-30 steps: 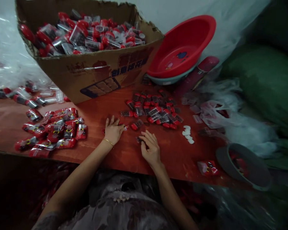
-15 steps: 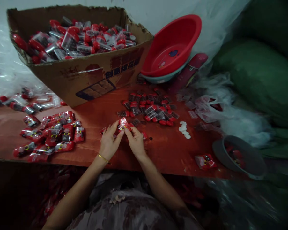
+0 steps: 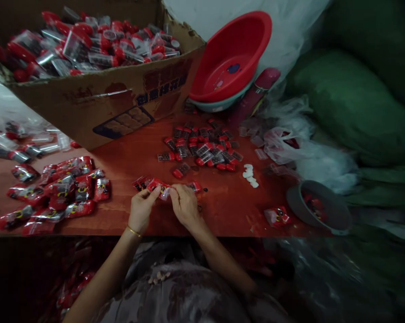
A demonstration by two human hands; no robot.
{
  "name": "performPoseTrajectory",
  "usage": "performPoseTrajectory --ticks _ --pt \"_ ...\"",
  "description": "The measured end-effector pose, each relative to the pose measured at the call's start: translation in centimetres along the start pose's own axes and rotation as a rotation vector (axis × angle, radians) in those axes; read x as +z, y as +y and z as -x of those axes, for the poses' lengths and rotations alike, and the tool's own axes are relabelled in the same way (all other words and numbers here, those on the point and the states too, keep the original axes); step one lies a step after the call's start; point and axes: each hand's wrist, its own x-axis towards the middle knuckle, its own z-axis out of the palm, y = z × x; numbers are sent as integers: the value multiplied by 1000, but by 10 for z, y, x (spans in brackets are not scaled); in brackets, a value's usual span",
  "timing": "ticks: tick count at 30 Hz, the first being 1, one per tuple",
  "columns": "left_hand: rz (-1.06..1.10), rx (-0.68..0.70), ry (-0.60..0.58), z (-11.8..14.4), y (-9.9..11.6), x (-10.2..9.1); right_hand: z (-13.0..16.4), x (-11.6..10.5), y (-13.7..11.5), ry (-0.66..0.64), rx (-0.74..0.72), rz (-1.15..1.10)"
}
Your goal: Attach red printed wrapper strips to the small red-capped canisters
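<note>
My left hand (image 3: pixel 142 210) and my right hand (image 3: pixel 186 205) are together over the front half of the table. Between them is a small red printed plastic packet (image 3: pixel 159 187). The left fingers pinch its left part. At its clear right end, the right fingers are closed on the film. Whether a container is inside is hidden. Another red packet (image 3: pixel 141 183) lies just beyond my left fingers, and a further red packet (image 3: pixel 194 186) lies past my right hand. Beyond them is a small clear container with a red cap (image 3: pixel 181 170).
A cardboard box (image 3: pixel 121 96) full of red-capped tubes stands back left. Filled red packets (image 3: pixel 61 190) are piled at left. Several small red-capped containers (image 3: pixel 202 148) lie mid-table. A red basin (image 3: pixel 236 54), purple flask (image 3: pixel 256 94), white pieces (image 3: pixel 250 176) and grey bowl (image 3: pixel 337 215) are rightward.
The packet has gone from tilted up to lying more level between my hands. My right fingers have shifted to its clear end. The view has swung slightly to the right.
</note>
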Motion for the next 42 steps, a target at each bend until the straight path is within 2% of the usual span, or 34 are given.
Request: performPoseTrajectory --ticks 3,5,8,10,14,18,20,23,26,28,30,33,36,40,42 --pt "26 -46 70 -2 2 -3 4 -10 16 38 98 348" --pt "29 -57 90 -2 3 -2 12 -17 30 -10 121 448" --pt "24 -101 66 -1 3 2 28 -27 48 -102 -27 376" --pt "21 -119 41 0 1 4 37 -32 56 -75 -74 313" --pt "49 -169 11 0 -3 6 39 -31 60 39 91 428" --pt "76 -236 -32 1 -2 4 29 -24 56 -40 157 463" --pt "79 -259 -53 2 -1 2 26 -25 56 -48 202 365" --pt "69 -272 -59 3 0 -1 27 -36 59 -64 273 72" --pt "49 -268 -34 0 -3 -1 30 -49 62 -105 249 -179" --pt "39 -253 -21 -5 -9 3 32 -50 61 -85 225 -160" --pt "48 -203 10 -9 -18 8 33 -43 55 -5 206 -36" --pt "86 -49 91 -14 -33 15 39 -29 40 71 140 145" --pt "132 34 118 -15 -41 17 49 -21 20 -24 123 233" --pt "224 -46 153 -14 -37 14 49 -14 -3 -304 261 449" --pt "267 -91 151 -13 -33 12 41 -9 -10 -370 293 538"
